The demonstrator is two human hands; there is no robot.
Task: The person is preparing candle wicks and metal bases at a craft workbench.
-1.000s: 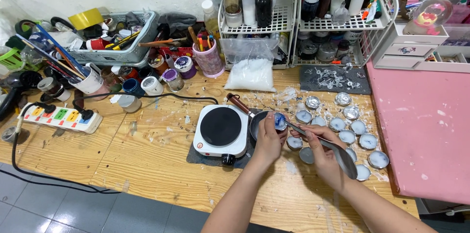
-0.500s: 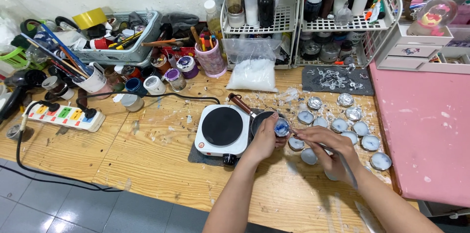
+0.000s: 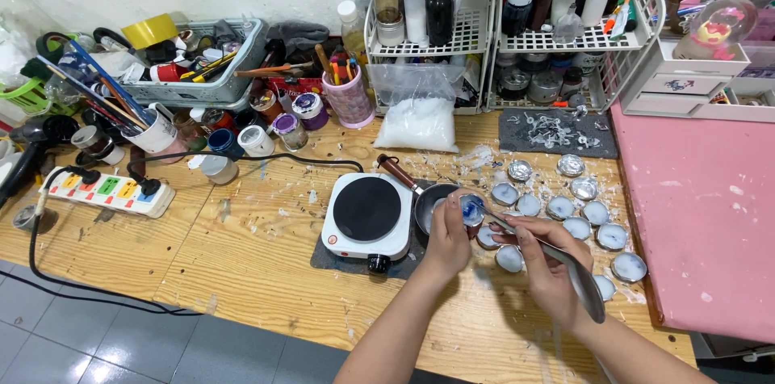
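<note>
Holding a small foil tealight cup [image 3: 469, 209] up in your left hand [image 3: 449, 236], you're keeping it clamped between fingers and thumb, just over the small dark saucepan [image 3: 425, 201] that is sitting beside the white single-burner hot plate [image 3: 366, 215]. Your right hand [image 3: 546, 264] is closed around a metal spoon [image 3: 565, 264], held by the bowl end so the handle tip is poking into the bluish wax in the cup — you're prying at it, by the look. Risks from here: the foil is thin, so you could be crushing or tearing it if the left grip tightens; the handle could be slipping off the hard wax and jabbing your left fingers; loosened wax may be dropping outside the pan and adding to the flakes on the wooden table [image 3: 242, 239]. Your right forearm is hovering just above the other tealight cups [image 3: 583, 218] laid out near the pink mat [image 3: 702, 206] — a drop of the wrist and you're knocking them around. Whether the hot plate is on, I cannot tell; the pan's handle [image 3: 394, 170] is sticking out toward the bag of white wax flakes [image 3: 415, 121].
</note>
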